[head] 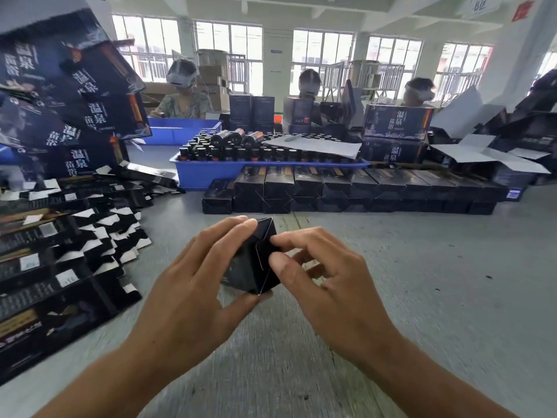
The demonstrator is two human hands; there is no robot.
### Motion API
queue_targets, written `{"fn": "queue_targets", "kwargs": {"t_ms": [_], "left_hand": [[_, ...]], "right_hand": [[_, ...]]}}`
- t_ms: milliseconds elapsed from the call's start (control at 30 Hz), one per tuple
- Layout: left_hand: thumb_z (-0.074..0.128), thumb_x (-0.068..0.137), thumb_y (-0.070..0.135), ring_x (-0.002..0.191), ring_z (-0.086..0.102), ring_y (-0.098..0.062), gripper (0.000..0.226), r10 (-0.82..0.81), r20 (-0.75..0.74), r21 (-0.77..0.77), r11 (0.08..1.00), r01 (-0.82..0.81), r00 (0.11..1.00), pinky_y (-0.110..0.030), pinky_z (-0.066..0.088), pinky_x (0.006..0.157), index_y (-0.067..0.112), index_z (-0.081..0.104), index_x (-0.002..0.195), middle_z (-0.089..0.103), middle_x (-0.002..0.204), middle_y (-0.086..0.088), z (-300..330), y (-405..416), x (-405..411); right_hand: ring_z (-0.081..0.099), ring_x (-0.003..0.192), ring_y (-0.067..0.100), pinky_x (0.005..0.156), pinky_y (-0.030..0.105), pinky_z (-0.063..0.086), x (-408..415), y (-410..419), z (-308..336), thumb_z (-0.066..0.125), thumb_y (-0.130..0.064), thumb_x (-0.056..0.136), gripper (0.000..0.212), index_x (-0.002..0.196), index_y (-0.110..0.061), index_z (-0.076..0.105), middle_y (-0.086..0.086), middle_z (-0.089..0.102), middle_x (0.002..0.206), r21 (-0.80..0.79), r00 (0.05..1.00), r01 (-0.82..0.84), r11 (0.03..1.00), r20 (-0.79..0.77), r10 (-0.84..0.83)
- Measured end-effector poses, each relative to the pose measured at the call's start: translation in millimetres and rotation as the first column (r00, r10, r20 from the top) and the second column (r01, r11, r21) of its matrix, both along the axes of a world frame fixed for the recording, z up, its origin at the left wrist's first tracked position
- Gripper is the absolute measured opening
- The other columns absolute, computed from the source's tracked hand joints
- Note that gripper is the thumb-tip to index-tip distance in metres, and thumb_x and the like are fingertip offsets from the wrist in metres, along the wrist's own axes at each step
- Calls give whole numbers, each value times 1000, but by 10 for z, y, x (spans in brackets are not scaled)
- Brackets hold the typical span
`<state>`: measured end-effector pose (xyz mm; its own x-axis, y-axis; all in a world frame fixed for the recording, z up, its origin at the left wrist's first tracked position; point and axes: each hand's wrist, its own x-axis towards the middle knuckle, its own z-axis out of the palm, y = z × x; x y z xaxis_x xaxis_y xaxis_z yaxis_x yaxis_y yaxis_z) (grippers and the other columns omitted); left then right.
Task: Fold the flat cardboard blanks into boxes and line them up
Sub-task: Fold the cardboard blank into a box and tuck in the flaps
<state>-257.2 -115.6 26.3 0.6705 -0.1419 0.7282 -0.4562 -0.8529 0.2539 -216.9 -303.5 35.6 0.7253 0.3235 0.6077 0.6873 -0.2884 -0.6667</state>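
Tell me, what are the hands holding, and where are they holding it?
A small black box. The left hand grips its left side, fingers on top and thumb underneath; the right hand pinches its end flaps.

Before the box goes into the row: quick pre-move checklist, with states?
1. Left hand holds the small black cardboard box: ok.
2. Right hand pressing the end flaps, thumb and forefinger on them: ok.
3. End flaps fully tucked: cannot tell, fingers cover the seam.
4. Free spot on the grey table at the left end of the row of folded black boxes: ok.
5. Stack of flat black blanks at hand on the left: ok.
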Motion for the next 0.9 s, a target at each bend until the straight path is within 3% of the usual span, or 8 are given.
{"fn": "queue_targets", "kwargs": {"t_ms": [100,200,300,467,633,733,900], "left_hand": [[77,71,49,117,61,-18,92,26,-54,-4,1000,-27,998,-20,36,92,20,38,150,49,143,5,-24,-42,-27],[91,65,32,117,62,-21,100,32,-57,2,999,-32,998,-24,38,92,20,38,149,47,143,7,-56,-53,-14],[92,67,31,118,62,-24,96,15,-31,-13,1000,-15,999,-29,43,93,21,39,146,43,143,9,-58,-45,4],[81,73,44,116,62,-21,85,-11,-18,2,1000,11,1000,-28,46,93,18,41,144,45,142,6,-48,-105,-30],[79,71,45,116,60,-17,87,0,-43,31,1000,1,999,-17,38,95,19,38,144,42,141,9,-28,-112,-42],[78,73,46,117,60,-19,86,7,-37,43,999,-6,999,-18,38,95,18,38,144,45,142,5,-25,-98,-42],[59,80,59,124,49,-13,82,30,6,54,998,-30,1000,-14,30,98,21,32,147,37,143,9,-6,-83,-41]], "right_hand": [[65,92,2,75,19,56,14,-18,-4,68,-39,92,21,111,-38,59,-25,62,105,5,992,6,1000,-128,-6],[66,92,-1,78,19,56,20,-27,16,69,-41,90,18,107,-41,62,-21,67,99,7,982,-4,1000,-187,5],[67,93,0,81,25,58,6,-17,31,69,-40,90,16,104,-44,64,-18,69,99,12,980,-4,1000,-200,6],[67,90,2,77,28,58,10,-22,11,72,-33,87,17,103,-29,73,-15,70,95,19,985,75,997,-157,-71],[66,88,1,75,26,57,6,-19,-7,70,-37,84,16,100,-32,70,-16,69,92,11,989,110,994,-97,-109],[67,87,2,74,25,58,12,-16,-6,68,-41,84,21,102,-32,70,-16,70,93,3,991,97,995,-95,-96],[68,90,1,75,17,56,10,-5,-1,66,-52,86,28,107,-35,68,-16,70,95,22,992,42,999,-117,-39]]}}
